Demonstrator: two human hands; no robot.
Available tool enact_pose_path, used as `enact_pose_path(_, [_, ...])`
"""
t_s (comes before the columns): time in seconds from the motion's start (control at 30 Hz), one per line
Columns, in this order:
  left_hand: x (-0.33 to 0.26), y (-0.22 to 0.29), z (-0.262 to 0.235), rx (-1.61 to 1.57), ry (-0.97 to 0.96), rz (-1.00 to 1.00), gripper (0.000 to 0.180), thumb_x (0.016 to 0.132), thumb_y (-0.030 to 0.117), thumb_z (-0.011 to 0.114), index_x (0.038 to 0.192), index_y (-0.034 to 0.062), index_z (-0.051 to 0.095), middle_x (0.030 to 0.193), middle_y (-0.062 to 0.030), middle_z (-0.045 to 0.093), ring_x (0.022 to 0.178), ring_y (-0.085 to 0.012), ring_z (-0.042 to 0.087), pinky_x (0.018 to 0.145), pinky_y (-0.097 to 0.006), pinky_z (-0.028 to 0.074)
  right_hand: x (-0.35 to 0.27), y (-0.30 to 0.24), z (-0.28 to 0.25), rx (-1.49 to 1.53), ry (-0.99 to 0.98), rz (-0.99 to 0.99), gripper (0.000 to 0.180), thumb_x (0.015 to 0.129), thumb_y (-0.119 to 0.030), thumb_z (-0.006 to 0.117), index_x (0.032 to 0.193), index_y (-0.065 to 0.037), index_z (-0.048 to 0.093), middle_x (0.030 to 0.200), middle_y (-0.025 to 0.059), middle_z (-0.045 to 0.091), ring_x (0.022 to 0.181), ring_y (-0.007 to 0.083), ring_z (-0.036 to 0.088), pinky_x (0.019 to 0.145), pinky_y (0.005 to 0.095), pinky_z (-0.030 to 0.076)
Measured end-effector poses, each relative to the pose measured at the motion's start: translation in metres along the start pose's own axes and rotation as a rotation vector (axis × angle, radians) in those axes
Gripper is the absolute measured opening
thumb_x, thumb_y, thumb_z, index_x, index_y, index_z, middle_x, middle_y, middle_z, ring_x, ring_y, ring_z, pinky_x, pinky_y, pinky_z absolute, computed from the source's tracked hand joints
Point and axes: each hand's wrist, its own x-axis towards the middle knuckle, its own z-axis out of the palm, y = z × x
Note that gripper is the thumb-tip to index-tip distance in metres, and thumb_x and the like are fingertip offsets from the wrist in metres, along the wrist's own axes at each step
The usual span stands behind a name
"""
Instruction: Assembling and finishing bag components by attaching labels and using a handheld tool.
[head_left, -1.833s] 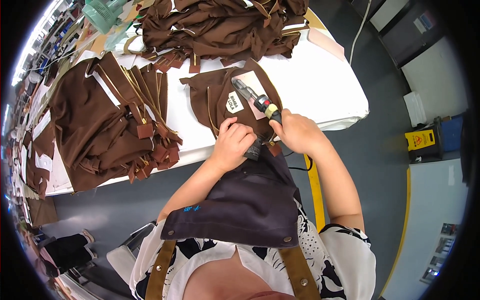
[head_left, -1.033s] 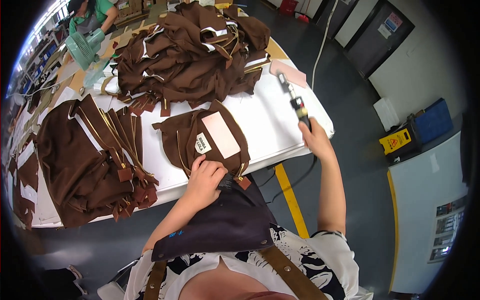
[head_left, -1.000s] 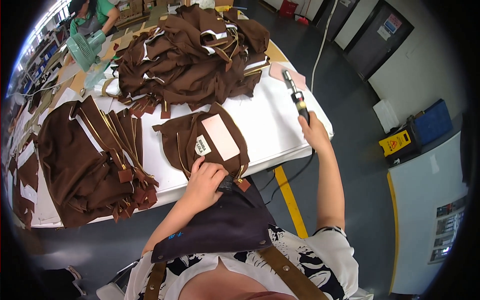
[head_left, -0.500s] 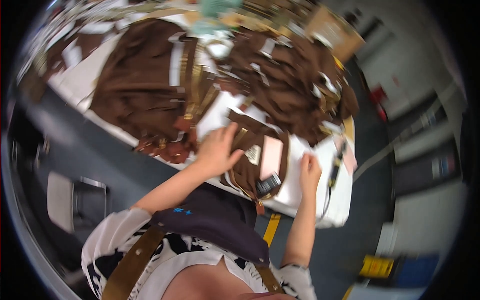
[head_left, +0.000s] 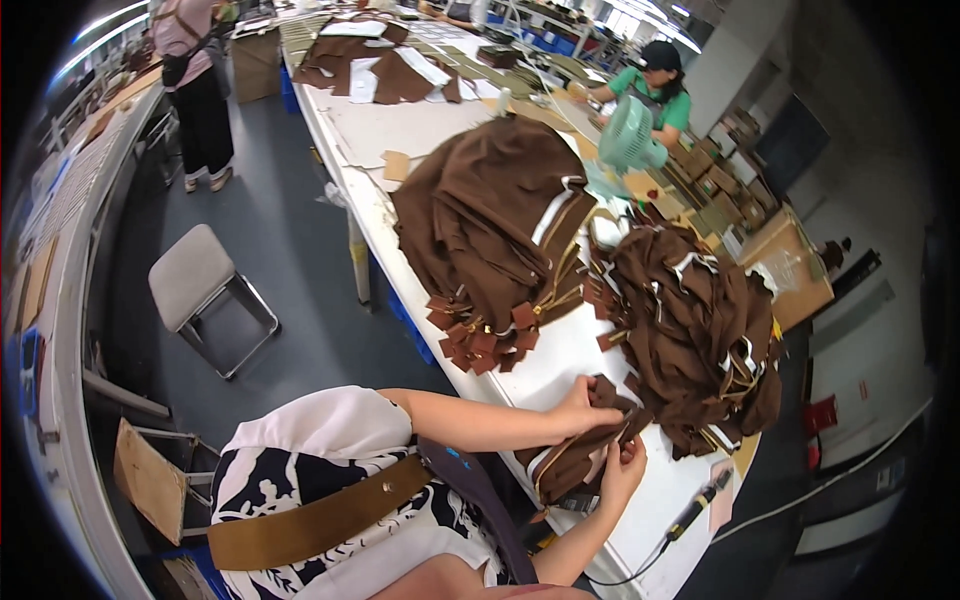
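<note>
A brown fabric piece [head_left: 565, 468] with a pale-edged zipper lies gathered at the front of the white table, partly lifted. My left hand [head_left: 578, 412] grips its far edge, fingers closed on the cloth. Beside it, my right hand [head_left: 624, 468] pinches the same piece at its right side. A black printed tag [head_left: 577, 502] shows at the piece's lower edge. Just beyond my hands is a heap of brown fabric pieces [head_left: 690, 330]. Further left stands a neater brown stack [head_left: 490, 200], with reddish-brown tabs [head_left: 480, 340] hanging at its near end.
To the right lies a black-and-yellow pen-like tool [head_left: 690, 515] with a cord, by a pink sheet [head_left: 721, 495]. A green fan [head_left: 628, 135] stands beyond the stacks, near a co-worker in green [head_left: 670, 100]. A chair [head_left: 200, 275] stands left of the table [head_left: 365, 150].
The view has swung so more of the room shows. The brown piece lay flat with my left hand spread on it and my right hand beside it; now both hands hold it, bunched up.
</note>
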Motion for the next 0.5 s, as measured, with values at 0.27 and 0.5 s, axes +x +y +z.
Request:
enact_pose_path(0.27, [0.009, 0.043, -0.055, 0.998, 0.001, 0.469, 0.051, 0.085, 0.024, 0.070, 0.124, -0.0053, 0.058, 0.123, -0.0247, 0.059, 0.113, -0.0401, 0.057, 0.098, -0.044, 0.047, -0.015, -0.032, 0.003, -0.358, 0.049, -0.106, 0.064, 0.084, -0.029, 0.073, 0.137, 0.002, 0.052, 0.129, 0.0231, 0.052, 0.119, 0.0412, 0.047, 0.105, 0.0478, 0.037])
enact_pose_path(0.5, [0.000, 0.048, -0.036, 0.084, -0.235, -0.217, 0.057, 0.094, 0.021, 0.066, 0.139, -0.0074, 0.044, 0.129, -0.0210, 0.061, 0.114, -0.0271, 0.061, 0.096, -0.040, 0.051, -0.010, -0.032, 0.018, -0.284, 0.154, -0.197, 0.061, 0.086, -0.023, 0.072, 0.136, 0.004, 0.051, 0.129, 0.0238, 0.058, 0.120, 0.0407, 0.050, 0.105, 0.0472, 0.037])
